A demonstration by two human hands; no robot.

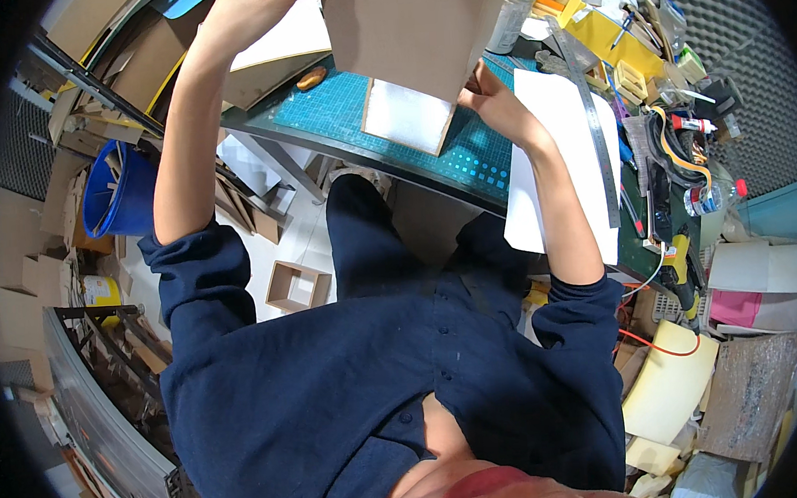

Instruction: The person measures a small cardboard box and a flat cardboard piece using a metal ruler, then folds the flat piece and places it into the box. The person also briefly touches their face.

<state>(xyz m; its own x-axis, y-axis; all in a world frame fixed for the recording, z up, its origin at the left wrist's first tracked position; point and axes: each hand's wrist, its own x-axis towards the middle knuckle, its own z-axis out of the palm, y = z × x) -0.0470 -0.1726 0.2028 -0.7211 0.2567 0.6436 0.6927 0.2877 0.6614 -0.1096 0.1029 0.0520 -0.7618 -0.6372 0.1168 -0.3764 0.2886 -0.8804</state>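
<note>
A large brown cardboard box [412, 32] is held up and tilted over the green cutting mat [345, 105], its top running out of the picture. My left hand [270, 3] reaches to its upper left edge, with the fingertips partly cut off by the frame. At the lower right corner, my right hand [496, 103] grips the box's edge with bent fingers. Under the box lies a shallow brown-rimmed tray or frame [409, 117] with a white inside, partly hidden by it. White paper [528, 193] spreads beneath my right forearm.
A steel ruler [593, 127] lies on the paper. A yellow bin [615, 40], a water bottle [710, 198] and a hot glue gun [677, 266] crowd the right side. A blue bucket [118, 191] and a small open box [297, 286] stand on the floor at left.
</note>
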